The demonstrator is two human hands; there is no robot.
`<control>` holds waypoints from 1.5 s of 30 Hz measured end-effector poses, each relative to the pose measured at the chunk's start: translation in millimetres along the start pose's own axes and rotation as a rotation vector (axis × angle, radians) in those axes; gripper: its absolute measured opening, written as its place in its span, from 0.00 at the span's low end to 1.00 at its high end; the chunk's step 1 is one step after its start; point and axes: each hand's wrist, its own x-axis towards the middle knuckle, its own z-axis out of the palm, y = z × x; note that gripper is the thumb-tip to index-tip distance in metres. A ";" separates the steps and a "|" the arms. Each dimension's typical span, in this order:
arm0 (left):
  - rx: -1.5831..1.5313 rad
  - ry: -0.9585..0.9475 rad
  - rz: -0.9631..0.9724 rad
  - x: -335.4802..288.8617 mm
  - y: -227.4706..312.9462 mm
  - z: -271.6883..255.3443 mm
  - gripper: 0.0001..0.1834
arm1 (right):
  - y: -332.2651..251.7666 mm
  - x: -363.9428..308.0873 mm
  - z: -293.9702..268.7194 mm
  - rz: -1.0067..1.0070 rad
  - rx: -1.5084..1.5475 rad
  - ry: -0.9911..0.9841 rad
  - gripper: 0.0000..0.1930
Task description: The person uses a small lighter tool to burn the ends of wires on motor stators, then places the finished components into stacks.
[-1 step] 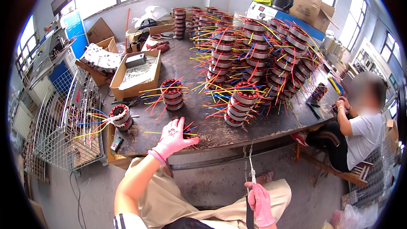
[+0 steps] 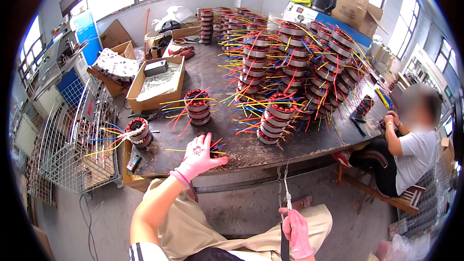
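My left hand [image 2: 197,158], in a pink glove, lies at the table's near edge around a small stator [image 2: 218,151] with red, blue and yellow wires. Its thumb and fingers spread across the stator, hiding most of it. Below the edge, over my lap, my right hand [image 2: 296,229], also gloved in pink, is closed around a slim pale tool [image 2: 289,202] with a thin upper end pointing at the table. Its exact kind is unclear. Left of my left hand stands a stator with white lacing [image 2: 138,132]; a short stator stack [image 2: 197,108] stands beyond.
Tall stator stacks [image 2: 292,53] with jutting wires crowd the table's [image 2: 232,147] far side; a shorter stack [image 2: 270,125] stands nearer. A carton [image 2: 179,79] of white strips sits back left. Wire carts [image 2: 72,135] flank the left. A co-worker [image 2: 411,150] sits at right.
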 end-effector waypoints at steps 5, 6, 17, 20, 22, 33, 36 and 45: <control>0.073 0.100 0.042 -2.5 -1.9 10.8 0.58 | 4.6 -0.7 7.9 0.025 -0.036 -0.018 0.24; 0.077 0.113 0.048 -2.4 -1.6 11.7 0.57 | 6.5 -0.4 9.8 0.026 -0.041 -0.018 0.24; -0.097 0.067 0.214 -8.9 -18.5 -13.4 0.55 | 7.9 9.2 29.8 0.184 -0.047 -0.131 0.21; -0.062 -0.026 0.246 -12.3 -28.4 -21.1 0.56 | 22.3 19.8 33.3 0.239 0.016 -0.210 0.18; -0.075 -0.016 0.219 -13.0 -29.0 -20.0 0.54 | 28.1 24.8 39.9 0.286 0.052 -0.242 0.18; -0.132 -0.071 0.238 -10.7 -18.4 -23.7 0.52 | 45.9 37.2 58.1 0.345 0.011 -0.294 0.17; -0.149 -0.070 0.236 -10.2 -18.3 -23.0 0.52 | 41.9 36.6 60.7 0.358 0.040 -0.303 0.17; -0.133 -0.066 0.243 -11.9 -15.0 -25.7 0.53 | 41.5 39.1 62.3 0.343 0.033 -0.307 0.17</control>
